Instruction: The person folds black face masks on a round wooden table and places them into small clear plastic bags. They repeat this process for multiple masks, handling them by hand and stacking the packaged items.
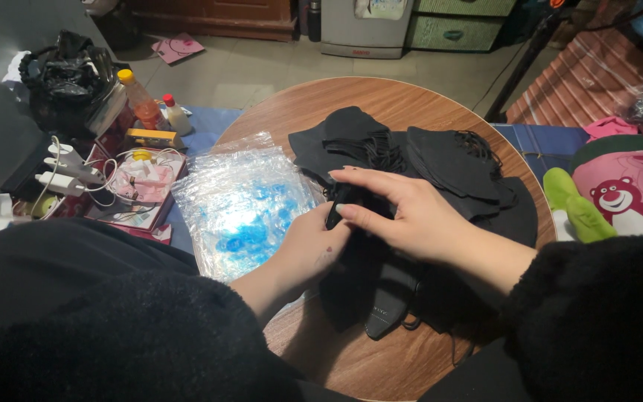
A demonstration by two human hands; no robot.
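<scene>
My left hand [310, 246] and my right hand [403, 212] meet over a round wooden table [381, 97], both pinching one black face mask [340, 205] between the fingertips. Beneath them lies another folded black mask [388, 309] near the table's front edge. A heap of several black masks with thin ear loops [411, 152] spreads across the table behind my hands. A stack of clear plastic bags with blue print [243, 201] lies to the left of my left hand.
On the left, a cluttered box holds white chargers and cables [68, 175], an orange bottle [139, 97] and a small red-capped bottle [176, 115]. A black bag [65, 74] sits behind. At right are a pink bear cushion [626, 197] and green plush [578, 205].
</scene>
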